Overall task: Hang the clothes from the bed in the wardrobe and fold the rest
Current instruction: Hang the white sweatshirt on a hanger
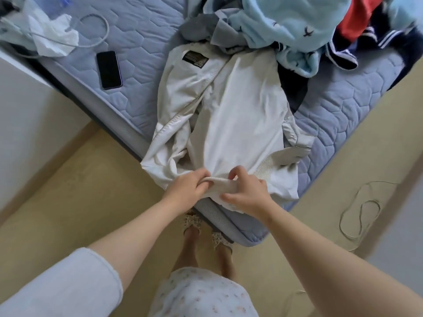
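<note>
Both hands, left (186, 187) & right (246, 194), pinching the jacket (231, 115) hem on the bed (137, 42), prob straightening it b4 hanging.

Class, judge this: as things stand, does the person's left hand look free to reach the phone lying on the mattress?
Probably not yet. The left hand grips the white jacket's ribbed hem together with the right hand. The phone lies uncovered on the mattress; once released, the path looks open.

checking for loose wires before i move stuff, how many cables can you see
2. One pale cable loops on the mattress at upper left, beyond the phone. One thin cable lies coiled on the floor right of the bed. More may be hidden under the clothes pile.
</note>
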Motion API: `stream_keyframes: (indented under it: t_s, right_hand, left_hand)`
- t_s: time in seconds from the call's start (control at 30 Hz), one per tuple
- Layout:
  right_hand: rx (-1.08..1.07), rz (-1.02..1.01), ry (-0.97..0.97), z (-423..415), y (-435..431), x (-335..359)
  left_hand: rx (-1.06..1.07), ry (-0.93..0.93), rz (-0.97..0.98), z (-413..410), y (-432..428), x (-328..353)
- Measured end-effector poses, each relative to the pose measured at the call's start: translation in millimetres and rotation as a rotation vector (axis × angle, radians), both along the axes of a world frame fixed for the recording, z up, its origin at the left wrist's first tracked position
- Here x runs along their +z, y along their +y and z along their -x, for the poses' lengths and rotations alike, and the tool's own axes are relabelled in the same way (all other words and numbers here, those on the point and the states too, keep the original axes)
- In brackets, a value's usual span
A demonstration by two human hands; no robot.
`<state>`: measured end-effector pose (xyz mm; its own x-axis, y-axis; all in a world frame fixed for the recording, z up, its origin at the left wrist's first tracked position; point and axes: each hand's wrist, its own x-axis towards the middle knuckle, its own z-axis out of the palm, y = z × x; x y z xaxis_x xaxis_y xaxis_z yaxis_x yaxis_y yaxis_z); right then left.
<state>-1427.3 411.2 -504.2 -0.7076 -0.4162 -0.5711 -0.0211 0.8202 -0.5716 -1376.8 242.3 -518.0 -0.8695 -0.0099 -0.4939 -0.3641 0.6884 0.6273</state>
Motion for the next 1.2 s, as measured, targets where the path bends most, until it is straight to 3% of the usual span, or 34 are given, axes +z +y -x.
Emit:
stream_keyframes:
  t_s: [0.1, 0.2, 0.33, 0.5, 0.7, 0.93, 1.07, 1.2]
  right_hand:
    - [0.149, -0.072, 0.114, -8.4, 9.8, 40.3]
    - [0.166, -0.030, 0.237, -12.2, 13.0, 84.7]
    - [0.070, 0.102, 0.307, -9.3, 9.8, 143.3]
    - [-0.088, 0.299, 0.335, -2.5, -0.1, 202.0]
    - [-0.331, 0.580, 0.390, 9.8, 9.8, 251.3]
    - [-0.497, 1.007, 0.533, 20.7, 6.1, 341.5]
    - [-0.411, 1.099, 0.724, 19.5, 7.3, 386.9]
    - [-0.409, 0.935, 0.639, 22.8, 11.1, 367.0]
  left_hand:
    - [-0.178, 0.014, 0.025, 4.2, -4.1, 48.9]
    - [-0.347, 0.072, 0.240, 5.9, 0.0, 91.9]
    - [-0.151, 0.212, 0.504, 9.1, 8.2, 146.2]
    - [0.029, 0.326, 0.672, 19.3, 3.7, 211.1]
    - [0.243, 0.249, 0.316, 25.4, 7.2, 277.6]
    - [0.500, 0.657, -0.446, 19.9, 16.1, 373.8]
    - [0.333, 0.827, -0.595, 6.6, 4.4, 423.6]
    - [0.250, 0.657, -0.520, 1.4, -0.7, 402.6]
